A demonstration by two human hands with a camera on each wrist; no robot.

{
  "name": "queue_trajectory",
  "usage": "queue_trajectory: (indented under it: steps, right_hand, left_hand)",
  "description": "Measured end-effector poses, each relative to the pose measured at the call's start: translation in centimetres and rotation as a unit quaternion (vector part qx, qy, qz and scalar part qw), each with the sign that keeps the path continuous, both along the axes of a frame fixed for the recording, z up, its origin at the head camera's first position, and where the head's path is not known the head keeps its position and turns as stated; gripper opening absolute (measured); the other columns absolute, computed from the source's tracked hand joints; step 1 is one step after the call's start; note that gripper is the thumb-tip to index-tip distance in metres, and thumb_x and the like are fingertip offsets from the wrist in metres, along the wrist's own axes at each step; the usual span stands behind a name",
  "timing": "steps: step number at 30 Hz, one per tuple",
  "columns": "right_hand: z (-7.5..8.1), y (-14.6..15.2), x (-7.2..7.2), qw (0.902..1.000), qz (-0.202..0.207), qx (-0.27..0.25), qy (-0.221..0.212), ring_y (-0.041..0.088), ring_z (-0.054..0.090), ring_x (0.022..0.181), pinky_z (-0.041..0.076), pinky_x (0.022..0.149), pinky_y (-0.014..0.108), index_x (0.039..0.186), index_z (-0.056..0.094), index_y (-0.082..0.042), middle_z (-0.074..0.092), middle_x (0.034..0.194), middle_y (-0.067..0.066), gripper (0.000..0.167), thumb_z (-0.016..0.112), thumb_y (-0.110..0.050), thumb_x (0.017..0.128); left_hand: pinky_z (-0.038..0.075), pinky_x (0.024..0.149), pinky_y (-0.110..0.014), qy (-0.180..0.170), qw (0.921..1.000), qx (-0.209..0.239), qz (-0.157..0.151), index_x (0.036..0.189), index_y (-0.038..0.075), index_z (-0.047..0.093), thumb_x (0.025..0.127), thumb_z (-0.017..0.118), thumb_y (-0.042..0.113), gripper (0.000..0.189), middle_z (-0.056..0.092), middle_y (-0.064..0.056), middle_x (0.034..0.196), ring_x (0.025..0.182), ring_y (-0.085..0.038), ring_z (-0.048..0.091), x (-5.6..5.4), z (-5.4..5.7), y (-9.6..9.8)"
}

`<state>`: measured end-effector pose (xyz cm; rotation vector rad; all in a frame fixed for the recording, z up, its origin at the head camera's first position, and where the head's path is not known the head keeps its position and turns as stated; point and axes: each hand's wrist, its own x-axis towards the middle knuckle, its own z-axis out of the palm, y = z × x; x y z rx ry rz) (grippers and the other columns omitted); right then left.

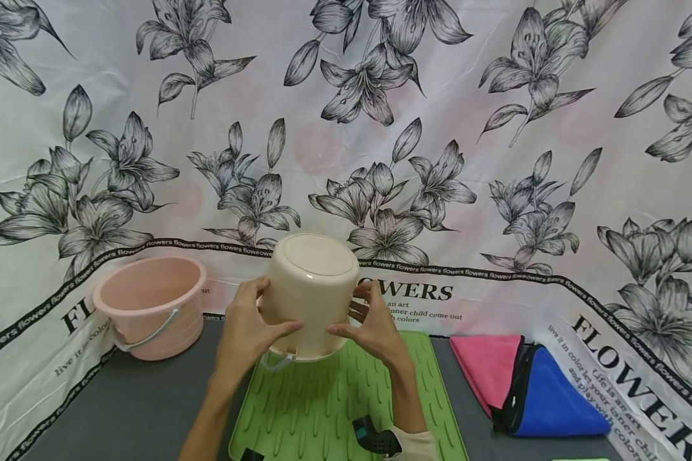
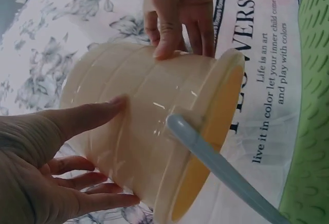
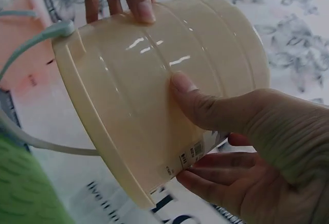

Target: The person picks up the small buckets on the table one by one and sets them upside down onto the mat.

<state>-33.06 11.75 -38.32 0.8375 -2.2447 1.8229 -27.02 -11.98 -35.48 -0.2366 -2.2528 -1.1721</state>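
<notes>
Head view, lower centre of the frame: two bare forearms rise from the bottom edge, with a dark wrist device (image 1: 377, 440) on the one at right. Beneath them lies one green ridged mat (image 1: 323, 410) on the grey tabletop (image 1: 132, 410).

Above the mat, at frame centre, one cream bucket (image 1: 311, 288) is held upside down, base uppermost and tilted toward the viewer, rim just over the mat's far edge; contact with the mat cannot be told. The left hand (image 1: 248, 330) and right hand (image 1: 375, 326) flank it, one on each side. Each grip is spread: the thumb lies flat on the near wall and the fingers reach round the far side, pressing the bucket between the palms.

Left wrist view: the left hand (image 2: 56, 157) shows at lower left, the thumb on the ribbed wall of the cream bucket (image 2: 149, 131), and the right hand's fingers (image 2: 180, 23) at top. This view alone shows the yellowish inside of the open mouth and one pale blue-grey handle (image 2: 221, 167) crossing the rim.

Right wrist view: the right hand (image 3: 247, 147) fills the lower right; a small printed label (image 3: 190, 154) near the bucket rim shows only here.

Farther back in the head view, at left, one pink bucket (image 1: 150, 307) stands upright, well apart. At right lie two folded cloths, one pink cloth (image 1: 484, 365) and one blue cloth (image 1: 553, 400), touching. One flower-printed sheet (image 1: 346, 128) closes the background.
</notes>
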Motion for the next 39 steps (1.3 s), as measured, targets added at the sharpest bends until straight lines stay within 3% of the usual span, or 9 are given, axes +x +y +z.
queue_trajectory:
  steps: [7, 16, 24, 32, 39]
  right_hand:
    - [-2.0, -0.8, -1.4, 0.999, 0.01, 0.025, -0.035, 0.052, 0.054, 0.139, 0.05, 0.115, 0.05, 0.14, 0.031, 0.002, 0.046, 0.143, 0.032, 0.084, 0.089, -0.001, 0.08]
    - [-2.0, -0.1, -1.3, 0.9973, 0.015, 0.022, -0.068, 0.057, 0.047, 0.142, 0.05, 0.114, 0.054, 0.145, 0.025, 0.0, 0.041, 0.145, 0.03, 0.093, 0.088, 0.008, 0.077]
    - [-2.7, -0.7, -1.8, 0.9951, 0.048, -0.003, -0.086, 0.053, 0.05, 0.143, 0.054, 0.112, 0.05, 0.144, 0.022, -0.004, 0.04, 0.146, 0.028, 0.093, 0.086, 0.011, 0.077]
    - [-3.3, -1.0, -1.7, 0.9923, 0.05, 0.016, -0.112, 0.058, 0.048, 0.141, 0.055, 0.108, 0.052, 0.137, 0.026, 0.001, 0.038, 0.141, 0.031, 0.086, 0.084, 0.016, 0.075]
    - [-3.7, -0.9, -1.8, 0.9922, 0.024, 0.091, -0.081, 0.057, 0.054, 0.135, 0.051, 0.113, 0.056, 0.134, 0.032, 0.004, 0.046, 0.137, 0.031, 0.083, 0.089, 0.009, 0.074]
  left_hand:
    - [0.054, 0.104, -0.06, -0.052, 0.9985, -0.015, 0.011, 0.134, -0.01, 0.056, 0.072, 0.097, 0.017, 0.079, 0.059, -0.028, 0.132, 0.124, -0.044, 0.06, -0.8, -0.9, -0.4]
    - [0.056, 0.102, -0.059, -0.018, 0.9989, -0.042, 0.013, 0.129, -0.011, 0.059, 0.071, 0.097, 0.014, 0.074, 0.061, -0.028, 0.127, 0.117, -0.044, 0.063, -0.8, -1.1, 0.8]
    - [0.055, 0.104, -0.061, -0.01, 0.9965, -0.07, 0.045, 0.128, -0.01, 0.059, 0.069, 0.099, 0.017, 0.076, 0.061, -0.029, 0.129, 0.122, -0.047, 0.062, -0.1, -0.6, 0.9]
    - [0.056, 0.102, -0.063, -0.102, 0.9901, -0.093, 0.024, 0.133, -0.008, 0.053, 0.074, 0.097, 0.017, 0.078, 0.054, -0.028, 0.133, 0.12, -0.048, 0.062, -0.5, -1.1, 0.1]
    - [0.058, 0.096, -0.062, -0.147, 0.9842, -0.099, 0.003, 0.127, -0.009, 0.05, 0.07, 0.098, 0.015, 0.079, 0.055, -0.031, 0.128, 0.114, -0.048, 0.064, -1.5, -2.3, -0.7]
